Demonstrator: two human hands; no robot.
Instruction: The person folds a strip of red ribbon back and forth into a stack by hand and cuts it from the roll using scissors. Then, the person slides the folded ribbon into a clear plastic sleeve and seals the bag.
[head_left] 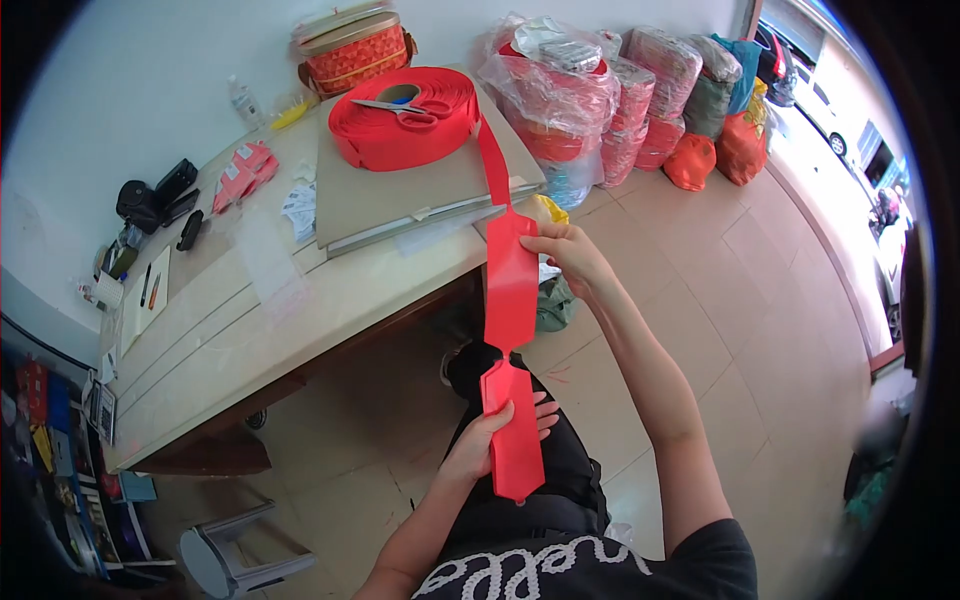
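Observation:
A long red strip [512,285], cut into pointed segments joined by narrow necks, runs off the table edge toward my lap. My left hand [480,438] grips its lower end, a folded stack of red segments [517,440], thumb in front and fingers behind. Higher up, my right hand [572,258] pinches the right edge of the upper segment between thumb and fingers. The strip leads back to a large red roll [400,150] lying on a thick grey book [400,208]. Red-handled scissors [418,117] rest on top of the roll.
The pale table [330,320] holds pink packets [245,172], a plastic bottle [243,100], a black case [140,203] and a red basket [355,60]. Plastic-wrapped red bundles [560,100] and tied bags [690,162] line the wall. A grey stool [215,560] stands below left.

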